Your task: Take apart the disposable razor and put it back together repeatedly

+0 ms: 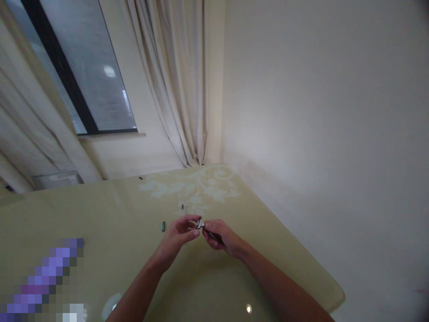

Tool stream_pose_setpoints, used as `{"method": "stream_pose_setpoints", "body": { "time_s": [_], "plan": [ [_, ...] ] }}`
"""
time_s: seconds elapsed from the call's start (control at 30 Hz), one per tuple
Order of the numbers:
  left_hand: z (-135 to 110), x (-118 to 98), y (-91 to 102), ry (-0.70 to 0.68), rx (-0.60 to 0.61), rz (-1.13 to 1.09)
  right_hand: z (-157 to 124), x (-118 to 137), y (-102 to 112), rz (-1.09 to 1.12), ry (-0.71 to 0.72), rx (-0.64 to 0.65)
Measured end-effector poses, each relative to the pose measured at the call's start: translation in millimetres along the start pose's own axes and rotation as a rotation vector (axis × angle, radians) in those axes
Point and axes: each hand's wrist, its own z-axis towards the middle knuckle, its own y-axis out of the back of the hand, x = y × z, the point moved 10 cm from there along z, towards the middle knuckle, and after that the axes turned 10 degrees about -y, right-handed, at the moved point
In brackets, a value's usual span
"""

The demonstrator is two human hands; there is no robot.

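Both hands meet above the table (100,214), on the near side of its pale floral print (197,188). The left hand (179,235) pinches the metal tip of a thin dark tool (202,225), perhaps a pen or razor; it is too small to tell. The right hand (221,239) is curled round its shaft. A small teal piece (163,226) lies nearer than the print, just left of the hands. Right of the print the table's edge runs close along the wall (318,134); left of it the tabletop stretches wide.
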Motion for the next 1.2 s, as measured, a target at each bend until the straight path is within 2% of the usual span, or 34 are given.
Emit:
{"method": "stream_pose_setpoints", "body": {
  "time_s": [0.3, 0.4, 0.47, 0.53, 0.67, 0.73, 0.8, 0.9, 1.03, 1.2],
  "plan": [
    [4.4, -0.4, 0.7, -0.049, -0.020, -0.034, 3.8, 0.1, 3.8, 0.047, 0.013, -0.020],
    [17.1, -2.4, -6.3, -0.083, -0.005, 0.137, 4.9, 12.0, 19.1, 0.165, 0.052, -0.037],
    [32.3, 0.7, -26.0, -0.080, 0.073, 0.406, 1.5, 26.5, 42.5, 0.233, 0.132, -0.121],
    [51.6, 8.7, -54.7, -0.073, 0.163, 0.644, -6.6, 40.3, 71.5, 0.272, 0.219, -0.240],
    [93.1, 30.6, -112.3, -0.054, 0.227, 0.766, -27.2, 55.3, 122.3, 0.304, 0.325, -0.431],
    [109.7, 41.2, -132.0, -0.026, 0.233, 0.818, -35.5, 57.6, 139.8, 0.318, 0.349, -0.489],
    [121.1, 49.1, -143.0, 0.007, 0.226, 0.863, -41.4, 58.8, 151.3, 0.343, 0.374, -0.521],
    [129.1, 55.7, -147.8, 0.047, 0.209, 0.907, -44.4, 60.5, 157.1, 0.374, 0.413, -0.522],
    [130.0, 58.7, -149.9, 0.060, 0.212, 0.921, -40.3, 58.4, 152.5, 0.372, 0.413, -0.502],
    [112.6, 41.7, -147.5, -0.035, 0.212, 0.906, -35.6, 53.3, 140.2, 0.374, 0.384, -0.475]
  ]
}}
